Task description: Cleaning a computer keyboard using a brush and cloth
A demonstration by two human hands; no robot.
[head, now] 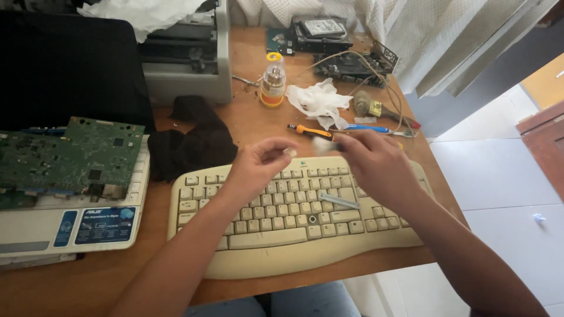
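Observation:
My left hand (258,164) hovers over the upper left of a cream keyboard (294,235), pinching a small pale keycap (288,152) between its fingertips. My right hand (376,161) is above the keyboard's upper right and grips a small tool with a blurred whitish tip (322,145), close to the keycap. On the keys lies a grey metal bar (339,201), next to a gap where a key is off (312,219).
A green circuit board (70,155) rests on an open white laptop (64,226) at the left. Behind lie a black cloth (194,141), a small bottle with a yellow cap (273,79), crumpled tissue (320,100), an orange-handled screwdriver (302,130), a blue pen (367,128), drives (320,32) and a printer (188,58).

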